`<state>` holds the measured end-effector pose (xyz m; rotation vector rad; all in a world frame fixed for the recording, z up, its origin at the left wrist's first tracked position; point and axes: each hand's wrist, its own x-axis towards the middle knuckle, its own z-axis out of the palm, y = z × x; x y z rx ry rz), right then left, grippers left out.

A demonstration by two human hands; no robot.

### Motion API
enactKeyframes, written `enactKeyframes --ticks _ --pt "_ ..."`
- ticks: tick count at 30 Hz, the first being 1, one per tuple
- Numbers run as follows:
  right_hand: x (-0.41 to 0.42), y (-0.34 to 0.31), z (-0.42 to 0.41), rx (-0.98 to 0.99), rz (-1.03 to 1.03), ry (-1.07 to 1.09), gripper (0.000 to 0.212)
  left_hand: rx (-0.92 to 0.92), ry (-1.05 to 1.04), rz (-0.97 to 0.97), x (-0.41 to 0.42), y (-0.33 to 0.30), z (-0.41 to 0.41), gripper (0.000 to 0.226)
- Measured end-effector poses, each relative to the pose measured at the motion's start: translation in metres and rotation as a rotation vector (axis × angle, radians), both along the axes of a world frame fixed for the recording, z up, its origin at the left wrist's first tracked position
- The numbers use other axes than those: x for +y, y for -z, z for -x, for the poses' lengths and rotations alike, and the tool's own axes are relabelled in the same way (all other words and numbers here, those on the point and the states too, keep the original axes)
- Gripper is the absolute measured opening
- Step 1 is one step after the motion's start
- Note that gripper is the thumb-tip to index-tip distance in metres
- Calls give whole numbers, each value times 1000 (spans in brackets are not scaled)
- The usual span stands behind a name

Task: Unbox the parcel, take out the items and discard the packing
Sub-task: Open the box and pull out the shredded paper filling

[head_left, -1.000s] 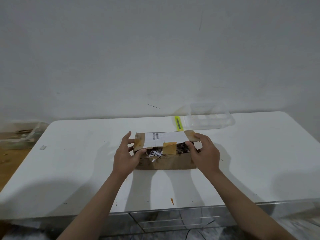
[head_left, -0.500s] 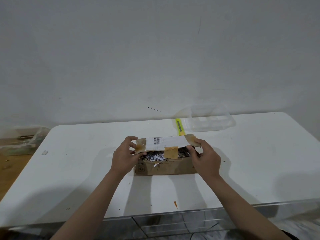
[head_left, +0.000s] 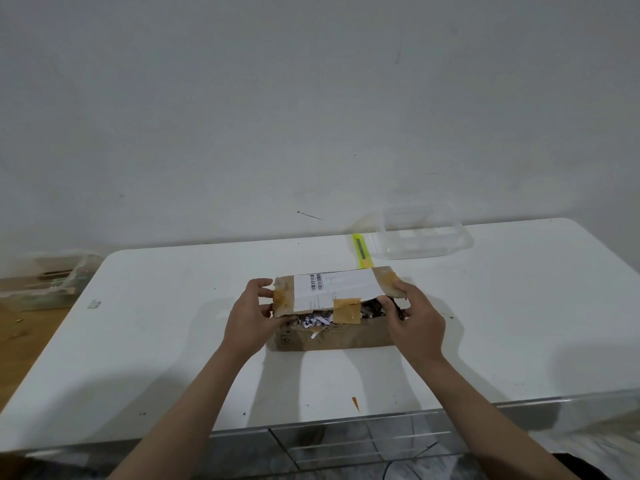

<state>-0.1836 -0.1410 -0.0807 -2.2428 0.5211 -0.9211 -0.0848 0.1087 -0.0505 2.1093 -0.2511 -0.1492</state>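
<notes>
Figure: opening the parcel. The cardboard parcel [head_left: 334,336] is sitting on the white table [head_left: 173,341], near its middle and toward the front edge. The left hand [head_left: 247,322] is gripping the 9 o'clock end of the top flap [head_left: 332,292], thumb under and fingers over; the right hand [head_left: 414,322] is pinching the flap's 3 o'clock end likewise. The flap, bearing a white shipping label [head_left: 334,289] and a loose tab of brown tape [head_left: 347,310], is standing raised off the near wall, so shredded paper filling [head_left: 317,320] is showing in the gap.

At 12 o'clock from the parcel a yellow-green cutter [head_left: 362,251] is lying, with a clear plastic container [head_left: 420,233] at about 1 o'clock.

The step in hand appears to be folding the lid open; no item is visible yet. The next move is probably calling for swinging the flap back toward 12 o'clock, then parting the shreds to find the contents while keeping the loose filling from spilling.
</notes>
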Motion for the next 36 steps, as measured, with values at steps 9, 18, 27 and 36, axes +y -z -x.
enactKeyframes --ticks 9,18,27,36 --pt "2 -3 2 7 -6 -10 51 -109 -218 62 -15 13 13 16" --pt "0 -1 2 10 -13 -23 50 -211 -383 -70 -14 16 -2 14" --pt "-8 -15 -6 32 -69 5 68 -244 -304 142 -6 8 8 11" --pt "-14 -22 -20 37 68 -55 48 -390 -68 47 -5 17 2 40"
